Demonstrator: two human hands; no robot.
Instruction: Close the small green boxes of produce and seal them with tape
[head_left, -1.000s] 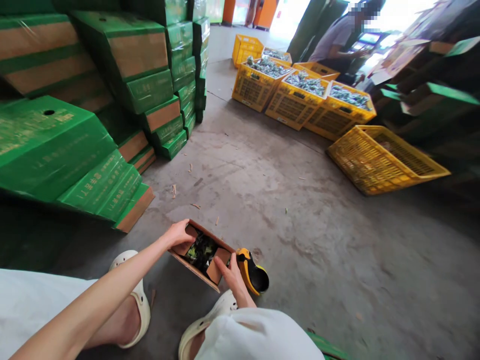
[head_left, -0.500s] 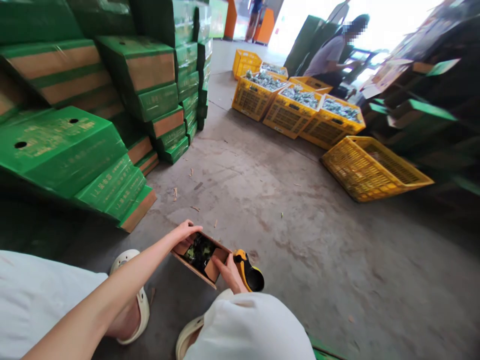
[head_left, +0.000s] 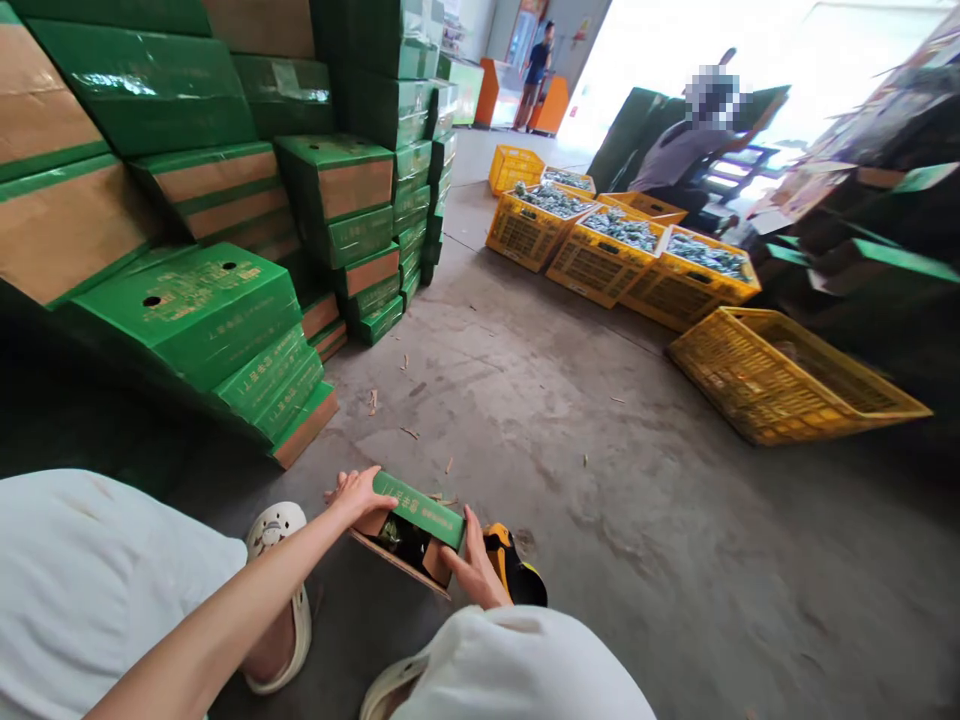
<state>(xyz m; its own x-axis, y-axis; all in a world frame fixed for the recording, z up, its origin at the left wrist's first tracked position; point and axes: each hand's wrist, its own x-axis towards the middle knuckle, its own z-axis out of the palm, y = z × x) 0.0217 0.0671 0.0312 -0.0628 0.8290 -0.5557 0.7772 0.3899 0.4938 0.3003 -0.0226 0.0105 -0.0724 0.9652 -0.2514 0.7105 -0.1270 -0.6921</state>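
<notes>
Cardboard box [head_left: 420, 512], we judge, is light and stiff (though crushable); best held at its ends, where our left hand [head_left: 358, 497] and right hand [head_left: 477, 566] clasp it between them.

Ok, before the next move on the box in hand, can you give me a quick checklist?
1. Box gripped at both ends: ok, left hand and right hand hold it.
2. Green flap covering the opening: not ok, part shows uncovered.
3. All contents below the rim: cannot tell, partly hidden.
4. Yellow-and-black tool within reach: looks ok, beside the right hand.
5. Floor free of scraps: not ok, some lie beyond the box.
</notes>
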